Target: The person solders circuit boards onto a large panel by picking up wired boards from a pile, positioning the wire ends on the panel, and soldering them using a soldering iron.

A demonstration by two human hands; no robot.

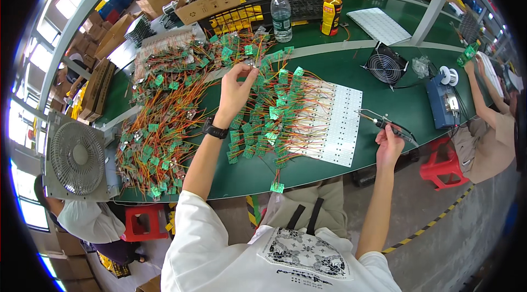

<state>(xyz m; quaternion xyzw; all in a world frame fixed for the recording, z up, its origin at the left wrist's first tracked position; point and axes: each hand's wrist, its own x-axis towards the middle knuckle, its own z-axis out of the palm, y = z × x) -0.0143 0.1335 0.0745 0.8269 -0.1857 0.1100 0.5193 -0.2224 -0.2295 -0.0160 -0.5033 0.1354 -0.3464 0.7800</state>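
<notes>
My left hand [237, 90] is raised over the heap of wired boards, thumb and fingertips pinched together. Whatever lies between those fingertips is too small to make out. My right hand [388, 148] is closed around a soldering iron [381, 123], whose thin metal tip and guide tube point left toward a white perforated panel [341, 127]. Many orange and red wires run from this panel to small green circuit boards [273, 113] lying to its left. One green board [277, 187] hangs at the table's near edge. Tip and panel look close; whether they touch I cannot tell.
A tangled pile of wired boards [159, 149] covers the table's left. Behind stand a water bottle [281, 17], a yellow drink bottle [330, 13] and black crates. At right are a small black fan [386, 65], a blue spool machine [443, 102] and a co-worker's arms [483, 91].
</notes>
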